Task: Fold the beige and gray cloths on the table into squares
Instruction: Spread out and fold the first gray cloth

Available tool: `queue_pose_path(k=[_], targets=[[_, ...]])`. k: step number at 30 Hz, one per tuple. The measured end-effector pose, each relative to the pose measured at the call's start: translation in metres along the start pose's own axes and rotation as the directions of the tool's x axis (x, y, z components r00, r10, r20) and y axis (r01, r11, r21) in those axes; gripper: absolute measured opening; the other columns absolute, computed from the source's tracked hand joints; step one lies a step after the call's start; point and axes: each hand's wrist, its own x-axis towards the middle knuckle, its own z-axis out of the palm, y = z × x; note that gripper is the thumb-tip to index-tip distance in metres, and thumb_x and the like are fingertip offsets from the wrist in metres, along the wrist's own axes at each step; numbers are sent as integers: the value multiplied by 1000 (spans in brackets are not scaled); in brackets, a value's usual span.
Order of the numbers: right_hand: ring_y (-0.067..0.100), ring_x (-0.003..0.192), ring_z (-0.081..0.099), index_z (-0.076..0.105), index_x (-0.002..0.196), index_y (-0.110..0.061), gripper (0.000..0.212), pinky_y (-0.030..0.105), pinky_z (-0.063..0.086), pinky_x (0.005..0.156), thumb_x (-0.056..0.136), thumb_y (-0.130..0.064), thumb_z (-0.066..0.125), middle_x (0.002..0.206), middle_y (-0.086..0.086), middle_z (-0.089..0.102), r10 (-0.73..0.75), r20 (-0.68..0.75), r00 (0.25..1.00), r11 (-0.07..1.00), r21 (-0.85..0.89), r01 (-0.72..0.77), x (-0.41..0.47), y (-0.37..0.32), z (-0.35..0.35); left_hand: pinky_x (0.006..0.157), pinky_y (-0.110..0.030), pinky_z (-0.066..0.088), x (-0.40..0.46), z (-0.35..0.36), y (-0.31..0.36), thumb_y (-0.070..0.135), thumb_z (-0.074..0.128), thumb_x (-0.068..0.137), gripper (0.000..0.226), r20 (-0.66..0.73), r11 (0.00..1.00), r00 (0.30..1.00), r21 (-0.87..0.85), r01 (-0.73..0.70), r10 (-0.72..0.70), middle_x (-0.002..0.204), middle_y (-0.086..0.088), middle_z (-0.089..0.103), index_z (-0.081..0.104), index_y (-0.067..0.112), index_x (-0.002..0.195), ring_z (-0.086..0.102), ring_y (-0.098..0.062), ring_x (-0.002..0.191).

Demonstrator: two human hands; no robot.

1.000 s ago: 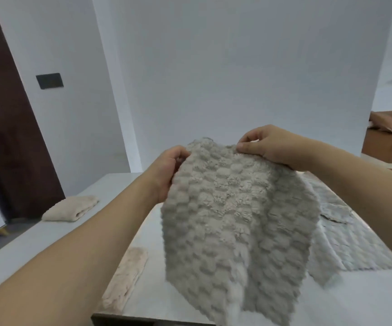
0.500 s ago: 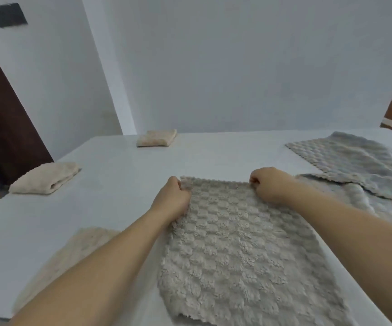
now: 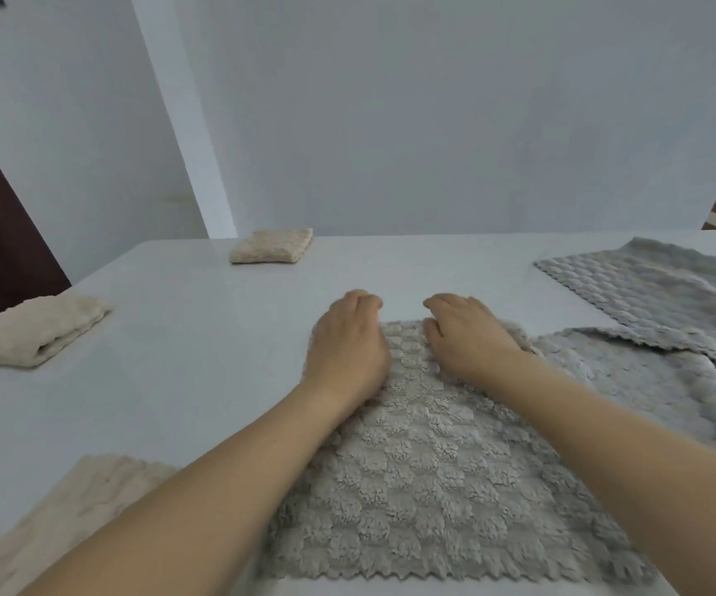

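Flat on the white desk [image 3: 201, 337], close to its near edge and a little right of the middle, lies a gray cloth [image 3: 425, 488] with a bumpy checked pile and a zigzag hem, spread out in a single layer; both hands rest on its far edge, palms down. The left hand [image 3: 347, 346] lies over the far left corner with its fingers together and relaxed, the fingertips reaching past the hem onto the bare desk, gripping nothing; the right hand [image 3: 463, 337] lies just beside it over the far edge, its fingers loosely bent and likewise reaching beyond the hem, holding nothing that can be seen; the two hands are near each other but apart. Touching the right side of this cloth is a heap of paler gray cloths [image 3: 648, 329], unfolded and overlapping, running to the right edge of the desk. At the near left corner lies a beige cloth [image 3: 59, 522], flat and partly hidden under the left forearm; at the left edge sits a folded beige cloth [image 3: 33, 329]; by the far edge, left of the middle, sits a second folded beige cloth [image 3: 270, 247], a neat small square.
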Motion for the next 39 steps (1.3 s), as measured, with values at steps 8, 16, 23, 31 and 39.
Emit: queue_pose_path(k=[8, 16, 23, 31, 39], targets=[[16, 149, 0, 7, 155, -17, 57, 37, 0, 120, 103, -40, 11, 163, 0, 2, 51, 219, 974, 998, 13, -56, -10, 3, 20, 121, -42, 1, 2, 26, -3, 44, 11, 103, 56, 430, 983, 895, 178, 41, -116, 164, 4, 4, 8, 25, 156, 0, -19, 150], [16, 149, -6, -1, 155, -22, 59, 36, -5, 120, 102, -45, 7, 163, -1, -7, 156, 248, 956, 988, -33, -153, -22, 36, 11, 121, -38, -3, -1, 11, -32, 47, 10, 102, 60, 443, 974, 873, 183, 132, -202, 164, 4, -2, 3, 22, 157, -4, -15, 150], [22, 149, -9, -4, 155, -13, 61, 44, -3, 121, 102, -42, 7, 162, 6, -11, 265, 288, 920, 964, -92, -249, -25, 36, -4, 121, -45, -8, -1, -11, -34, 41, 9, 103, 61, 427, 921, 846, 349, 172, -320, 164, -3, -3, 3, 13, 156, -6, -21, 150], [16, 149, -3, 5, 155, -15, 58, 36, -1, 121, 103, -39, 13, 163, 1, -1, 90, 200, 976, 995, 28, -98, -64, -11, 14, 122, -41, -1, -44, 8, 27, 41, 12, 103, 60, 423, 982, 895, 174, 69, -138, 164, -3, 1, 5, 13, 156, -3, -18, 150], [14, 149, -8, -2, 155, -19, 59, 35, -5, 119, 102, -43, 8, 162, -2, -8, 193, 239, 952, 981, -39, -190, -75, 22, 1, 122, -37, -4, -57, -18, -12, 43, 10, 103, 59, 442, 972, 872, 191, 137, -210, 164, 3, -7, -1, 20, 156, -8, -14, 150]])
